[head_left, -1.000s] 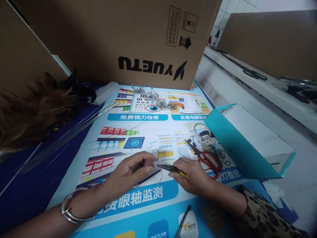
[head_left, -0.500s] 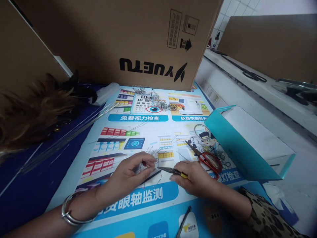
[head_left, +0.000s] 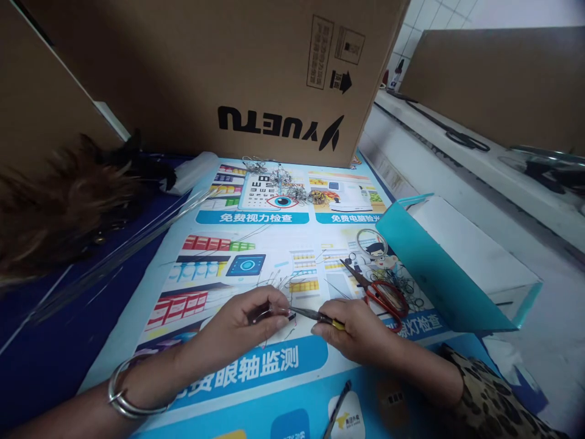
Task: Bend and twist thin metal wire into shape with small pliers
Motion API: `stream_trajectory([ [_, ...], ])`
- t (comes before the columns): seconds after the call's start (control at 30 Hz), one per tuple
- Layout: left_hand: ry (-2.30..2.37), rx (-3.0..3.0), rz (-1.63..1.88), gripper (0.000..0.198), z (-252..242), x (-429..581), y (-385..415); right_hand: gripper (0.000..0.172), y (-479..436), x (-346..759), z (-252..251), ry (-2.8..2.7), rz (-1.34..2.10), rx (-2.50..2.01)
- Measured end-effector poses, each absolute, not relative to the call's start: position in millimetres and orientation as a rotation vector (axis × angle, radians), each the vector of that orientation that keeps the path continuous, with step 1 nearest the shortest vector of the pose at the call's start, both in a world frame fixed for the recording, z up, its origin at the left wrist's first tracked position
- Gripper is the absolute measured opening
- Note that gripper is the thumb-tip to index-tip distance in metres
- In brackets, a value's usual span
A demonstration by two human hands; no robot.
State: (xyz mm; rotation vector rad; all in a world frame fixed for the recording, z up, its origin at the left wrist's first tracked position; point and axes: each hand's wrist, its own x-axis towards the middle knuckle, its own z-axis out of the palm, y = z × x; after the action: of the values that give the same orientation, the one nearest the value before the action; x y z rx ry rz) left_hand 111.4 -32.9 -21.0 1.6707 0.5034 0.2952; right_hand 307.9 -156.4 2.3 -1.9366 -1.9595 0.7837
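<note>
My left hand [head_left: 251,317], with a silver bangle on its wrist, is closed, thumb and fingers pinching a thin wire whose held part is mostly hidden. Needle-nose pliers [head_left: 308,313] with dark and yellow handles sit in my right hand [head_left: 354,323], which is wrapped round them. Their tip points left and reaches the fingertips of my left hand. Several loose thin wires [head_left: 276,280] spread just behind the left hand. A small dark-edged piece [head_left: 291,317] shows under those fingertips, its shape mostly covered.
Red-handled scissors [head_left: 388,299] lie right, beside tangled wire pieces [head_left: 406,283] and a wire coil [head_left: 371,242]. An open teal box [head_left: 434,274] stands farther right. More wire bits [head_left: 297,192] lie before a large carton [head_left: 183,73]. Long wires [head_left: 150,225] and brown feathers [head_left: 59,213] are left.
The fingers of my left hand have shifted and curled more around the held piece. The pliers' tip has come slightly closer to them. The view has drifted slightly.
</note>
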Motion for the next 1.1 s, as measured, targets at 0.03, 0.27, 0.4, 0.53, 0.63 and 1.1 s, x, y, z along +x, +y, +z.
stream_trajectory([
  [0.03,0.518,1.647,0.274,0.011,-22.0,111.6,-33.2,0.027,-156.4,307.5,1.8,-1.962,0.781,-1.934],
  [0.27,0.548,1.586,0.217,0.014,-22.0,112.2,-35.6,0.027,-156.8,305.4,-2.2,-1.989,0.725,-1.929],
  [0.4,0.560,1.548,0.197,0.017,-20.0,112.9,-35.9,0.026,-156.3,305.0,-2.4,-1.992,0.732,-1.933],
  [0.53,0.570,1.546,0.214,0.019,-17.7,113.7,-36.3,0.025,-156.0,304.6,-0.4,-1.978,0.738,-1.950],
  [0.63,0.584,1.559,0.226,0.019,-16.9,114.0,-36.5,0.025,-155.7,304.2,0.4,-1.974,0.747,-1.954],
  [1.1,0.573,1.492,0.252,0.019,-20.9,110.2,-34.8,0.026,-156.8,303.6,-0.5,-1.928,0.766,-1.964],
])
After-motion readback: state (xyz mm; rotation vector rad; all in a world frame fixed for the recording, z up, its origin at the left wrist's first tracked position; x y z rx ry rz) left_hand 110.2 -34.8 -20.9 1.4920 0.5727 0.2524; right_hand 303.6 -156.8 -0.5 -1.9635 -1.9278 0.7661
